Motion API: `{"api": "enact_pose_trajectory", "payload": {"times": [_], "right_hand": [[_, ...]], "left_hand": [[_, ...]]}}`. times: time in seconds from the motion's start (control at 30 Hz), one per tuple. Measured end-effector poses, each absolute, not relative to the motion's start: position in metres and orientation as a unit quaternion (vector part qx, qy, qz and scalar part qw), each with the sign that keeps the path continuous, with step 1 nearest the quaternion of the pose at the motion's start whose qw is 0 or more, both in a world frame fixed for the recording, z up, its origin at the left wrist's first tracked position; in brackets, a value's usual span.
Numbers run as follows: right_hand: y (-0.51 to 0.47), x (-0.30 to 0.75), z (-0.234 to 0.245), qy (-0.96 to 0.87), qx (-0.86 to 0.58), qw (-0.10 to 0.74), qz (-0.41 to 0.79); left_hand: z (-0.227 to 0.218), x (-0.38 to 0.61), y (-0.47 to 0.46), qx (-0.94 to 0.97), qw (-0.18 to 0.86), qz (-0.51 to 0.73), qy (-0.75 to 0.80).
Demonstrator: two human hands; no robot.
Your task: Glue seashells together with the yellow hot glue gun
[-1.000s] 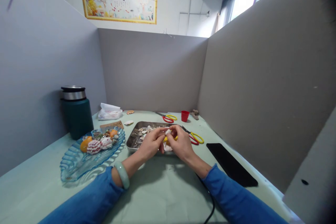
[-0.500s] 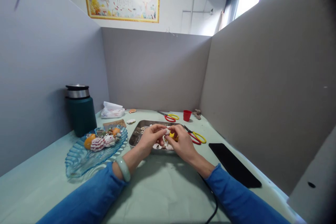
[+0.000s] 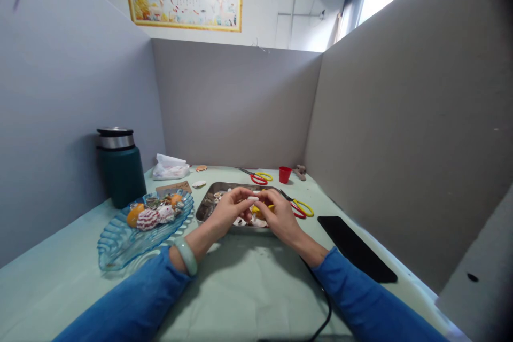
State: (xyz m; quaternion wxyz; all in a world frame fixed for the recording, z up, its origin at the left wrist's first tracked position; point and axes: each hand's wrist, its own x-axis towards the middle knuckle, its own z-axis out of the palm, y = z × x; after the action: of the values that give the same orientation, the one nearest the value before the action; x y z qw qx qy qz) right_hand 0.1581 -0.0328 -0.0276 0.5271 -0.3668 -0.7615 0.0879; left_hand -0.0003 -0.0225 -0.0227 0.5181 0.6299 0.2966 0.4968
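My left hand [image 3: 228, 211] and my right hand [image 3: 279, 215] meet over the front edge of a metal tray [image 3: 205, 204] that holds several small shells. Both hands pinch a small white shell [image 3: 253, 199] between their fingertips. A yellow object [image 3: 257, 209] shows under my right hand's fingers; I cannot make out what it is. A black cable [image 3: 320, 299] runs from under my right wrist toward me. A pale green bangle [image 3: 185, 256] sits on my left wrist.
A blue glass dish [image 3: 120, 248] with shells lies at the left, a dark green flask [image 3: 120, 168] behind it. Two pairs of scissors [image 3: 298, 207] [image 3: 257, 176], a red cup [image 3: 285, 174], a tissue pack [image 3: 170, 167] and a black phone [image 3: 355, 248] surround the tray. Grey partitions enclose the table.
The hands stay together over the tray, still pinching the white shell; the fingers shifted slightly. The view wandered a little.
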Motion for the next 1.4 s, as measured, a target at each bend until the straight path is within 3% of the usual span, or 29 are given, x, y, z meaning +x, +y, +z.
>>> {"api": "enact_pose_trajectory", "payload": {"times": [0.9,1.23,1.4], "right_hand": [[-0.0254,0.1638,-0.0337,-0.783,-0.353,0.512,-0.009],[-0.0288,0.1631,-0.0308,-0.787,-0.357,0.503,-0.021],[-0.0303,0.1631,-0.0292,-0.788,-0.352,0.504,-0.024]], "left_hand": [[-0.0270,-0.0017,-0.0186,0.712,0.379,0.509,0.301],[-0.0294,-0.0047,-0.0197,0.810,0.097,0.470,0.338],[-0.0305,-0.0065,-0.0178,0.816,0.031,0.487,0.311]]}}
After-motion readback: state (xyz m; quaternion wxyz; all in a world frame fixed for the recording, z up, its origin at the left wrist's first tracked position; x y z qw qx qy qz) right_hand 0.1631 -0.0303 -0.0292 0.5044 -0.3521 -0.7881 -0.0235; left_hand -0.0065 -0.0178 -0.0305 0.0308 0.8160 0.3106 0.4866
